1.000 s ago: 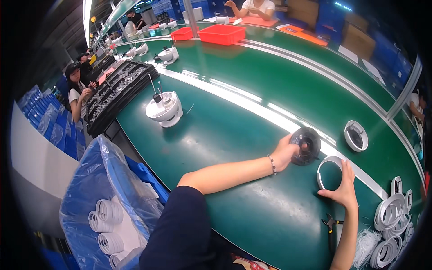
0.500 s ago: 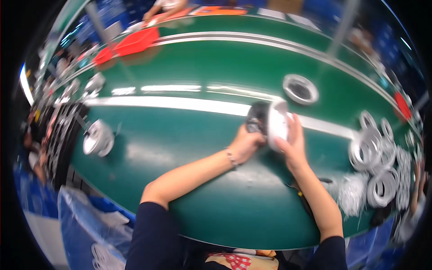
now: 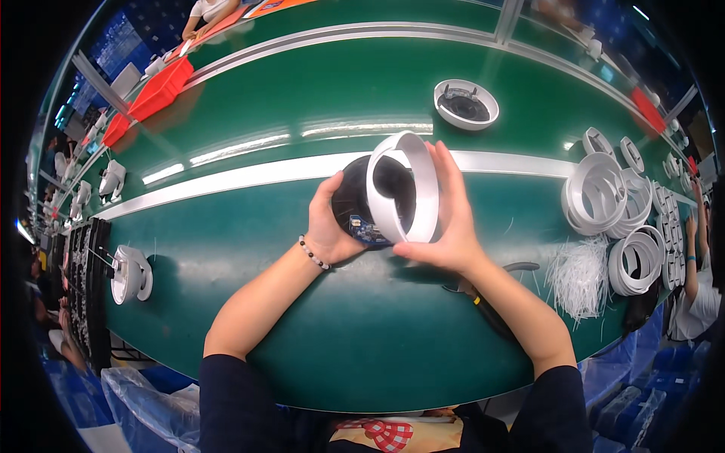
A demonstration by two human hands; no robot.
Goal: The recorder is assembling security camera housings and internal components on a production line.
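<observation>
My left hand (image 3: 332, 226) is closed round the edge of a black round housing (image 3: 351, 189), which has a small blue circuit board (image 3: 364, 229) near its lower rim. A white plastic ring (image 3: 427, 198) is gripped by my right hand (image 3: 455, 226), thumb at the lower edge and fingers along its outer side. The ring stands tilted in front of the housing and overlaps it; whether the two touch is hidden. Under my right forearm lies a pair of cutting pliers (image 3: 491, 311), partly covered. Farther off rests a white ring with a black insert (image 3: 466, 107).
Stacked white rings (image 3: 593, 196) and a bundle of thin white strips (image 3: 578, 278) occupy the right side of the green table (image 3: 362, 332). At left are a white round unit (image 3: 130, 275) and a black rack (image 3: 89, 294). Red bins (image 3: 162, 89) stand far left; a co-worker (image 3: 208, 15) sits beyond.
The view has shifted, and the held parts appear turned, with the ring's opening now showing. My left hand has moved round to the housing's left edge.
</observation>
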